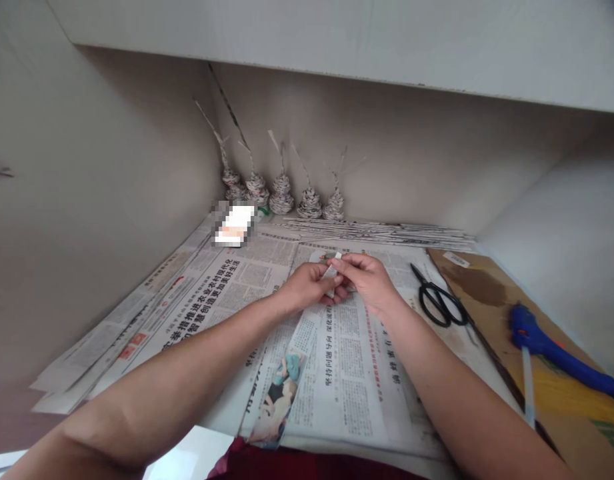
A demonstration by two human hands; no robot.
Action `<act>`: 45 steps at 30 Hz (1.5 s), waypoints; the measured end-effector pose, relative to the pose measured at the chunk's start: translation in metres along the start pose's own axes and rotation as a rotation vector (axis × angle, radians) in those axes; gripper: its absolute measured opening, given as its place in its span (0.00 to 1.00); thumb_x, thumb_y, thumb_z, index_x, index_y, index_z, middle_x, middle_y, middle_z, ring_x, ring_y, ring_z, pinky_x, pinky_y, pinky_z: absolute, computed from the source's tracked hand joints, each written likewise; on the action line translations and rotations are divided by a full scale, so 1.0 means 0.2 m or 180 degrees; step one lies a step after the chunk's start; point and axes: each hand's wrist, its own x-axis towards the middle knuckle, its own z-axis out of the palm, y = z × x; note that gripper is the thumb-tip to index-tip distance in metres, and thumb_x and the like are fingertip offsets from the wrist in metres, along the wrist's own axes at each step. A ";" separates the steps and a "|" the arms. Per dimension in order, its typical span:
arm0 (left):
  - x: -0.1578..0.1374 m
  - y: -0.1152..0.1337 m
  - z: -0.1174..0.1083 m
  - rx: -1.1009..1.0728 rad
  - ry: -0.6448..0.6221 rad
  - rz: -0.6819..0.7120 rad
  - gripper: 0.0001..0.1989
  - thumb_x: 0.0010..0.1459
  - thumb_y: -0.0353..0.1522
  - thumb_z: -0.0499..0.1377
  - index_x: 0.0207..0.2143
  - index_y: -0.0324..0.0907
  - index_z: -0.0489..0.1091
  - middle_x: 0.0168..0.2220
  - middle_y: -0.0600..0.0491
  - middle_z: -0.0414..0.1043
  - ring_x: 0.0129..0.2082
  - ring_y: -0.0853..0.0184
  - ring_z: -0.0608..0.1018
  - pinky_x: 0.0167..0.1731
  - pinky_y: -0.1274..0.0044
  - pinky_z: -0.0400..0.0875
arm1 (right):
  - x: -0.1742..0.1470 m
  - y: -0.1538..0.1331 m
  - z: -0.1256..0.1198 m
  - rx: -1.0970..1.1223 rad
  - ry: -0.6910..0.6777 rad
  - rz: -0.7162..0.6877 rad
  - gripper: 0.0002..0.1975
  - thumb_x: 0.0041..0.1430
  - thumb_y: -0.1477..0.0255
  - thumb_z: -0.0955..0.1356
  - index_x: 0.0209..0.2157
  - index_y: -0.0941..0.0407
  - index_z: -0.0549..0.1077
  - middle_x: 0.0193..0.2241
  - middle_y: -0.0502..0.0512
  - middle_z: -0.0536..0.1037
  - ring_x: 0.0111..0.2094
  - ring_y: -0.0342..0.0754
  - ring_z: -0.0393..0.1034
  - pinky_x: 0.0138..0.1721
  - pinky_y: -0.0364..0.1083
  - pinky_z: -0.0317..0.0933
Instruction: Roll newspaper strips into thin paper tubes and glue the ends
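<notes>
My left hand (309,287) and my right hand (369,277) meet above the newspaper-covered surface, fingers closed on a newspaper strip (331,273). Its pale tip pokes out between my thumbs and forefingers. From below my hands, a long printed part with a colour picture (281,393) slants to the near edge, apparently the same strip. Spread newspaper sheets (211,293) lie beneath both forearms. Black-handled scissors (437,303) rest to the right of my right hand, apart from it. My fingers hide much of the gripped portion.
Along the back wall stand several woven paper gourd shapes (281,195) with thin stems. Rolled paper sticks (371,231) lie before them. A lit phone (235,225) sits at back left. On the right, a blue glue gun (551,347) rests on cardboard (479,280). A ledge (337,53) overhangs.
</notes>
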 end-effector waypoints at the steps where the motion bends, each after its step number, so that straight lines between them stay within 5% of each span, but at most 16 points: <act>1: 0.00 0.00 0.00 -0.0001 0.0012 0.0012 0.17 0.51 0.42 0.63 0.34 0.36 0.73 0.30 0.48 0.76 0.28 0.70 0.77 0.29 0.78 0.73 | 0.00 0.00 -0.01 0.0005 0.0054 0.0021 0.15 0.44 0.61 0.74 0.26 0.58 0.73 0.13 0.45 0.68 0.11 0.42 0.63 0.13 0.43 0.62; 13: -0.01 -0.01 0.02 0.0135 0.0184 0.0040 0.15 0.55 0.39 0.60 0.30 0.34 0.73 0.29 0.47 0.75 0.28 0.70 0.77 0.30 0.76 0.74 | 0.02 0.04 -0.01 0.0053 0.0280 -0.0001 0.16 0.42 0.62 0.76 0.21 0.57 0.69 0.12 0.45 0.69 0.11 0.41 0.63 0.11 0.41 0.59; 20: 0.00 -0.04 0.01 -0.0034 0.0051 0.0170 0.19 0.56 0.43 0.58 0.33 0.34 0.74 0.30 0.46 0.76 0.30 0.68 0.78 0.32 0.75 0.74 | 0.01 0.01 -0.04 -0.0130 -0.0155 0.0005 0.15 0.45 0.62 0.75 0.28 0.58 0.72 0.15 0.46 0.72 0.13 0.40 0.65 0.14 0.40 0.61; 32: -0.01 -0.01 0.03 0.0191 -0.0033 0.0092 0.15 0.54 0.40 0.61 0.32 0.35 0.74 0.30 0.47 0.77 0.32 0.67 0.78 0.33 0.75 0.74 | 0.00 0.01 -0.04 -0.0020 0.0039 0.0053 0.16 0.44 0.62 0.75 0.25 0.57 0.69 0.14 0.44 0.70 0.12 0.44 0.66 0.11 0.43 0.63; 45: -0.02 0.01 0.02 0.0146 -0.0234 0.0032 0.17 0.57 0.41 0.58 0.37 0.35 0.74 0.31 0.46 0.77 0.32 0.68 0.78 0.34 0.74 0.73 | -0.01 -0.03 -0.03 -0.0057 -0.0264 -0.0037 0.17 0.48 0.57 0.72 0.26 0.56 0.68 0.13 0.45 0.69 0.10 0.44 0.64 0.11 0.43 0.59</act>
